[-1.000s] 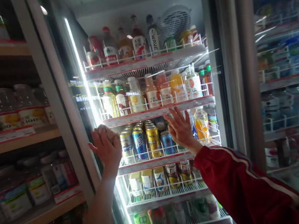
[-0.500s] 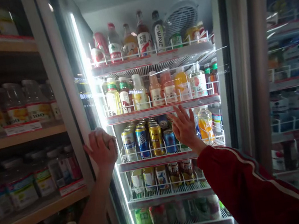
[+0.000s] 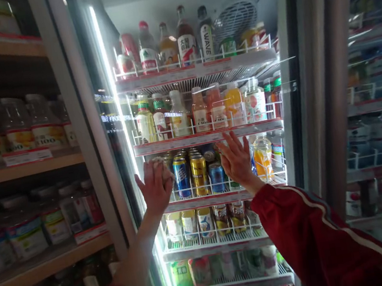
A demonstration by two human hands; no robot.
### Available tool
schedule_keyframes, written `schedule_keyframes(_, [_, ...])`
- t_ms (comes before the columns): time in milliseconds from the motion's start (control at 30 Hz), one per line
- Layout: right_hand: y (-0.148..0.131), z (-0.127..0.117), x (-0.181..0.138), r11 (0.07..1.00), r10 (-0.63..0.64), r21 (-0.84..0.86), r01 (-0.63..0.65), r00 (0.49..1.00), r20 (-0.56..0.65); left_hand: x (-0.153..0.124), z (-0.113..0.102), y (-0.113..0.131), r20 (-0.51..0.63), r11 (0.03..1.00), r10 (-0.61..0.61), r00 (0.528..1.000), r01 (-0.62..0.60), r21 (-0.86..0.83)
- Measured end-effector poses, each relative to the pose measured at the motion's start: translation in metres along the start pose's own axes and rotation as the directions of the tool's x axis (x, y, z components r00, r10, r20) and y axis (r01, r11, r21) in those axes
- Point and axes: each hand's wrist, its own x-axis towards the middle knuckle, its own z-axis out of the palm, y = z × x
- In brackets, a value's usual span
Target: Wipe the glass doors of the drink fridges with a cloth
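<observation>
My left hand (image 3: 153, 187) presses a crumpled pale cloth (image 3: 166, 167) against the glass door (image 3: 114, 118) of a lit drinks fridge. The cloth shows beyond the fingers, mostly at their right side. Farther right, my right hand (image 3: 237, 160) is held up at the same door with its fingers spread and nothing in it; whether it touches the glass I cannot tell. Behind the hands, a shelf holds blue cans (image 3: 182, 177) and gold cans (image 3: 199, 174), partly covered by both hands.
Bottles (image 3: 185, 42) and juice bottles (image 3: 199, 110) fill the upper fridge shelves, with more cans (image 3: 205, 223) below. To the left stand wooden shelves (image 3: 21, 170) with jars (image 3: 16, 124). A metal door frame (image 3: 328, 92) and another stocked fridge section are at the right.
My left hand has moved right with the cloth, from near the door's left edge to in front of the cans. My right hand has hardly moved.
</observation>
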Motion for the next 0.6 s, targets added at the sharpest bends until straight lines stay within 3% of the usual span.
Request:
schedule_keyframes(200, [0.001, -0.002, 0.000, 0.999, 0.003, 0.033, -0.005, 0.999, 0.039, 0.011, 0.000, -0.005, -0.101, 0.984, -0.177, 0.979, 0.177, -0.014])
schedule_keyframes(267, [0.001, -0.001, 0.000, 0.999, 0.000, 0.033, 0.000, 1.000, 0.023, 0.013, 0.004, 0.004, -0.110, 0.990, -0.138, 0.984, 0.137, -0.017])
schedule_keyframes(467, [0.001, -0.002, 0.000, 0.999, -0.011, 0.044, 0.011, 1.000, -0.008, 0.012, 0.018, 0.042, 0.000, 0.985, 0.160, 0.987, -0.160, -0.059])
schedule_keyframes(533, [0.001, -0.002, 0.000, 0.999, -0.004, 0.045, 0.004, 1.000, 0.002, 0.012, 0.017, 0.041, 0.010, 0.984, 0.176, 0.984, -0.176, -0.033])
schedule_keyframes(600, [0.002, -0.003, 0.000, 0.999, 0.001, 0.044, -0.001, 1.000, 0.015, 0.016, 0.013, 0.030, -0.020, 0.993, 0.115, 0.993, -0.115, 0.002])
